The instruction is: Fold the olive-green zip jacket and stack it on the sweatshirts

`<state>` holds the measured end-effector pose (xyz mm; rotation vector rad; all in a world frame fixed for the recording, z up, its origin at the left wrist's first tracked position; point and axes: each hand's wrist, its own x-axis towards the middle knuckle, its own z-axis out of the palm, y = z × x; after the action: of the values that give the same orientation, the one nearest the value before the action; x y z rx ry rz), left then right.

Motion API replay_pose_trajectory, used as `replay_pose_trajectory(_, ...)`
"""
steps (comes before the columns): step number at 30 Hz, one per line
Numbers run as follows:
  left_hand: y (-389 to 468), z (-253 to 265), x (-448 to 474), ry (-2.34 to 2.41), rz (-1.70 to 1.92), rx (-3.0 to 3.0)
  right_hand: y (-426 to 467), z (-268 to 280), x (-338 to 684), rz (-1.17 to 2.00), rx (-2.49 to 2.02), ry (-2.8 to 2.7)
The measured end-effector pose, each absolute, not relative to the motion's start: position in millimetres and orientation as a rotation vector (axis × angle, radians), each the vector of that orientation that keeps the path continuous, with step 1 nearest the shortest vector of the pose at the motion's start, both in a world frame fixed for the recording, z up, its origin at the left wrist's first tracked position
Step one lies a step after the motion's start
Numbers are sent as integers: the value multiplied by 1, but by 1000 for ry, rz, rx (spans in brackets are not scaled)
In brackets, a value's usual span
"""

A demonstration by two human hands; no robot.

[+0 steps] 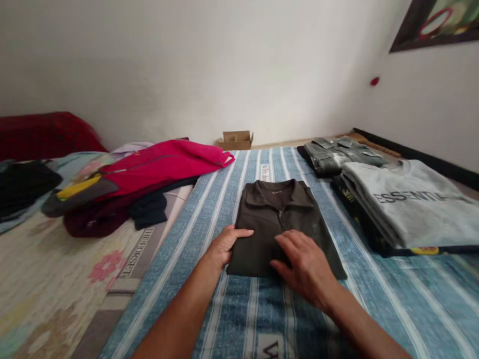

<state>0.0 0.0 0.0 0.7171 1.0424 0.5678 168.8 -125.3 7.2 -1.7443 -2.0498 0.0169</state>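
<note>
A dark grey-brown zip-neck jacket (262, 219) lies folded into a neat rectangle on the blue striped sheet, its collar pointing away from me. At its left edge is my left hand (224, 244), the thumb flat on top and the other fingers curled at the side, partly hidden, gripping the edge. My right hand (303, 264) rests on the lower right front of the jacket, below the zip, palm down. Its fingers are slightly bent and hold nothing.
Folded clothes stand at the right: a light grey sweatshirt (422, 204) on a dark garment, and a grey-green garment (340, 152) behind. A loose pink jacket (164, 162) tops a heap at the left. A small cardboard box (236, 140) sits by the wall.
</note>
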Motion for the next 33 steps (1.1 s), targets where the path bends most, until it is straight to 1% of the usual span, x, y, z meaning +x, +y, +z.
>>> replay_pose_trajectory(1,0,-1,0,1036,586,723,-124,6,154,20,-1644,-2159)
replay_pose_trajectory(3,-1,-4,-2,1013,609,728,-119,1,130,-6,-1598,-2261)
replay_pose_trajectory(7,1,-11,-7,972,639,643,-110,-15,118,-15,-1665,-2236)
replay_pose_trajectory(10,5,-18,-11,960,633,524,-110,-24,129,92,-1569,-2152)
replay_pose_trajectory(12,7,-22,-14,955,606,455,-112,-26,138,256,-1491,-2024)
replay_pose_trajectory(15,6,-24,-15,929,560,418,-112,-22,150,623,-1440,-1734)
replay_pose_trajectory(18,3,-20,-14,824,534,470,-108,-13,164,966,-1480,-1366)
replay_pose_trajectory(20,0,-17,-12,744,545,517,-103,-8,173,1110,-1474,-1089)
replay_pose_trajectory(22,-2,-14,-10,698,573,553,-98,-4,183,1177,-1448,-809)
replay_pose_trajectory(25,-4,-13,-8,715,620,617,-90,-1,196,1189,-1451,-527)
replay_pose_trajectory(28,-5,-15,-8,767,674,684,-83,-1,207,1203,-1466,-402)
replay_pose_trajectory(33,-5,-19,-6,800,748,820,-76,-8,224,1341,-1444,-343)
